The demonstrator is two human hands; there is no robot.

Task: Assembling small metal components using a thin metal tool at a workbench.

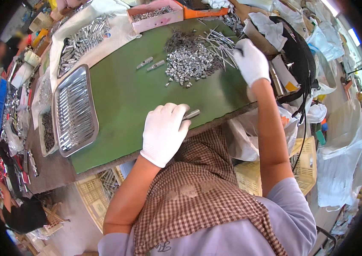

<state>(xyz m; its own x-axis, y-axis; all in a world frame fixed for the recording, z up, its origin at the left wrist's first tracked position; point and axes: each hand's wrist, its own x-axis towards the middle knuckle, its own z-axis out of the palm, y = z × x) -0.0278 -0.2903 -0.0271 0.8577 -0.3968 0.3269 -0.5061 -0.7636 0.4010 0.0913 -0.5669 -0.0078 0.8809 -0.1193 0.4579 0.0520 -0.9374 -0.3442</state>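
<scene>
My left hand (164,133), in a white glove, is closed on a short metal cylinder (192,114) near the front edge of the green work surface. The cylinder's end sticks out to the right past the fingertips. My right hand (251,63), gloved too, is at the right side of a loose pile of thin metal rods (220,46). Its fingers are bent together, and what they hold, if anything, is hidden. Left of the rods lies a heap of small silvery metal parts (189,64), with dark fine pieces (182,40) behind it. Two more cylinders (156,65) lie left of the heap.
A steel tray (96,123) of rodded metal pieces stands at the left, beside a smaller container of dark pieces (48,130). Farther back are a pile of metal cylinders (83,42) and a pink box (155,24). A black bag (304,55) hangs at the right.
</scene>
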